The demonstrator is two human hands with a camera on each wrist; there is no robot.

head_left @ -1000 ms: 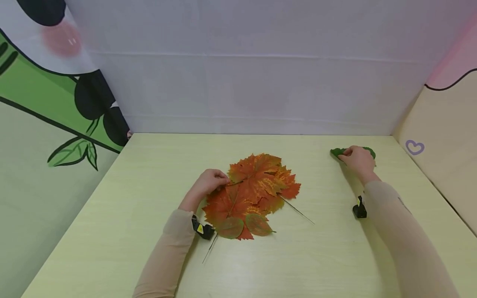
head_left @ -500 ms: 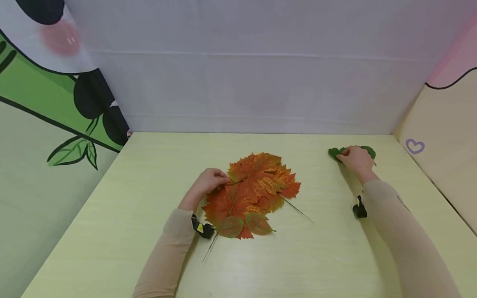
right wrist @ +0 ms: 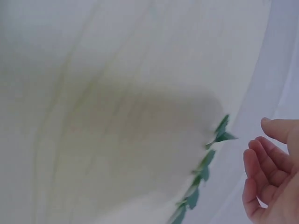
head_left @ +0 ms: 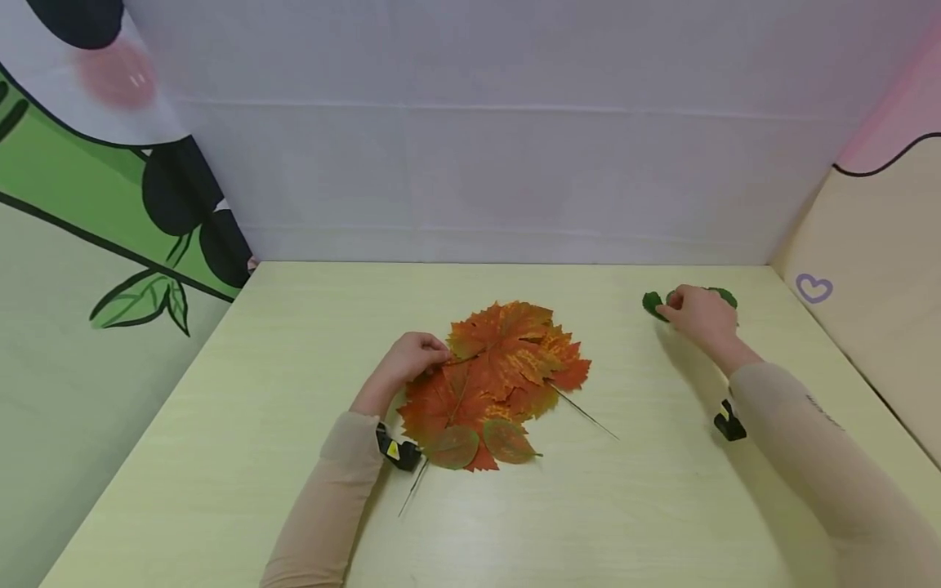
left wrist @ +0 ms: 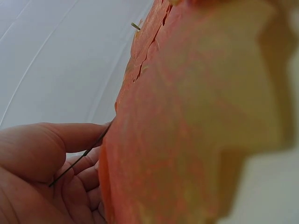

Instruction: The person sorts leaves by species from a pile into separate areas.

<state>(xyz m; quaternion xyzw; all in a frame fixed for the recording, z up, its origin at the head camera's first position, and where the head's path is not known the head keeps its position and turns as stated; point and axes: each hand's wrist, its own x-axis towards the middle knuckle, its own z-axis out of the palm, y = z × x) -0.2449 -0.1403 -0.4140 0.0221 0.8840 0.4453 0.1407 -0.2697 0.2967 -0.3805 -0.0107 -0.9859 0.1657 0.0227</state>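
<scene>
My left hand [head_left: 413,358] pinches the thin stem [left wrist: 84,155] of an orange artificial maple leaf [head_left: 507,339] between thumb and fingers, at the left side of a pile of such leaves. Two smaller reddish-green oval leaves [head_left: 452,448] lie on the pile's near part. Far right on the table, my right hand [head_left: 702,317] is over some green leaves [head_left: 651,305], hiding part of them. In the right wrist view the hand [right wrist: 275,172] has loosely bent fingers with nothing between them, apart from the row of green leaves [right wrist: 204,165].
Thin wire stems [head_left: 584,410] stick out of the pile to the right and toward the front left. A pale wall sheet [head_left: 515,188] rises at the back edge of the light wooden table [head_left: 257,457]. Printed panels stand on both sides.
My right hand has let go of the green leaves, which now lie spread further left beneath it. My right forearm has swung outward. My left hand keeps its hold on the stem.
</scene>
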